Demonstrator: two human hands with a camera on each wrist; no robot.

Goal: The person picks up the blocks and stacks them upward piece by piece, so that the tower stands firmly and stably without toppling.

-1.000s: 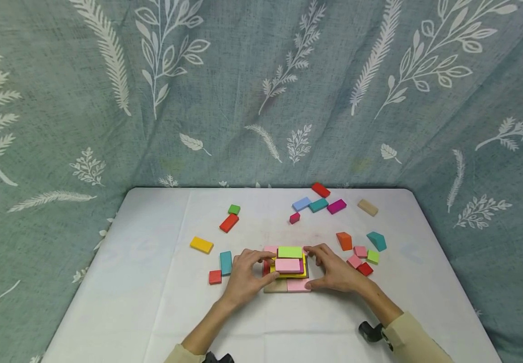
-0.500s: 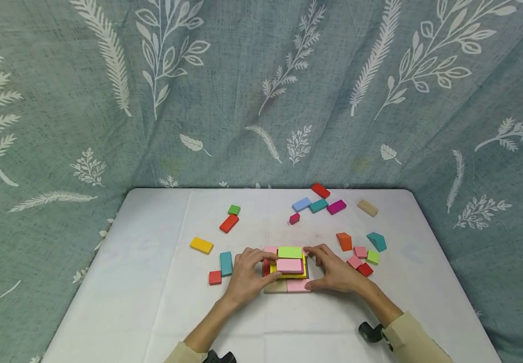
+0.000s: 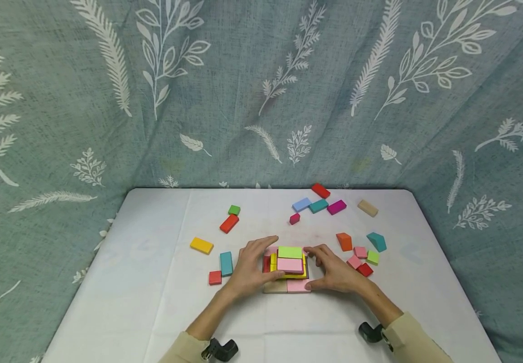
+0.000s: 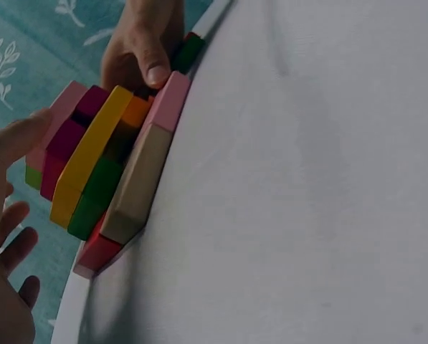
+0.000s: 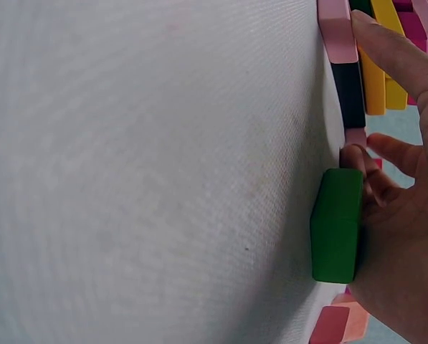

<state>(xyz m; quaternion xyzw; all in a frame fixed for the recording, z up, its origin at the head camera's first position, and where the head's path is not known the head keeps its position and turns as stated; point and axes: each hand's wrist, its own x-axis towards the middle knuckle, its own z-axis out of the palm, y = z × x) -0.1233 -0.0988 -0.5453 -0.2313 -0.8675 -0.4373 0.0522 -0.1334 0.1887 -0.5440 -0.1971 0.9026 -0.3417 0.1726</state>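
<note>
Left of the stack (image 3: 294, 276), my left hand (image 3: 249, 268) spreads, thumb on the crosswise pink block (image 3: 290, 264); opposite, right hand (image 3: 337, 272) grips the stack.

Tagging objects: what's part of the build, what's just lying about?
In the job:
tiered block stack
left hand
right hand at its base

Lying about, perhaps spares:
amber block
light blue block
wedge-like orange block
wedge-like teal block
far-right tan block
remaining scattered blocks
</note>
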